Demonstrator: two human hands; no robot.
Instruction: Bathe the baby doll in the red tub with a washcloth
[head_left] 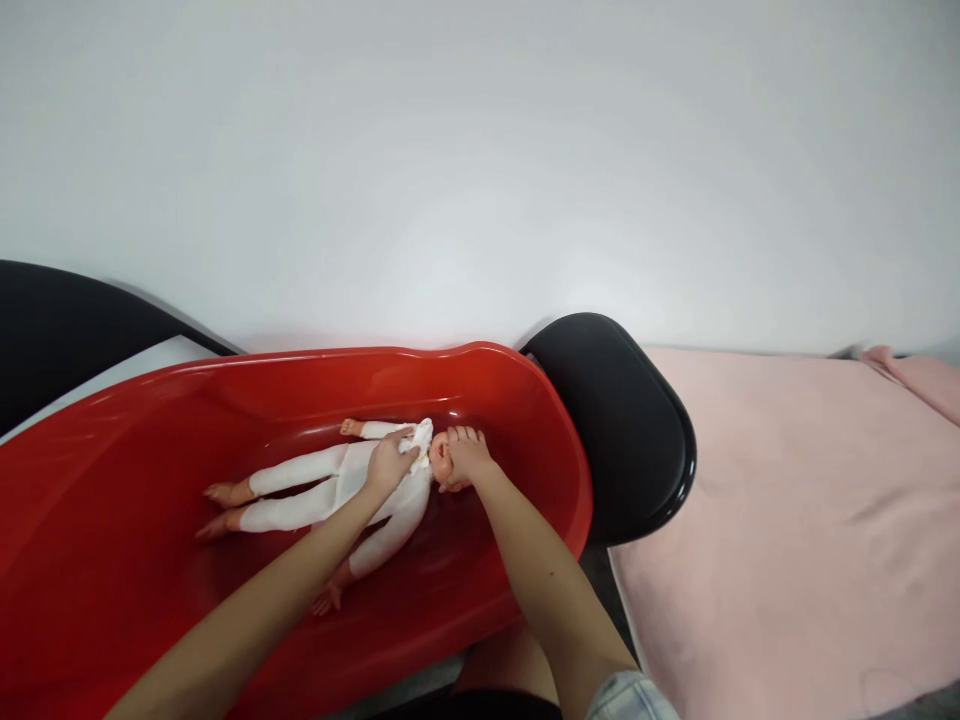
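A baby doll (367, 475) with a white cloth body lies on its back in a red baby bathtub (187, 390), its feet to the left and its head to the right. My left hand (390, 465) is closed on a crumpled white cloth (423, 440) at the doll's upper chest and neck. My right hand (466, 455) wraps over the top of the doll's head (441, 462), covering most of it. The doll's mouth area shows beside my fingers.
A black chair (619, 430) touches the tub's right end. Beyond it on the right spreads a surface with a pink cover (780, 520). Another black, rounded piece of furniture (67, 320) stands at the left. A pale wall (480, 170) rises behind the tub.
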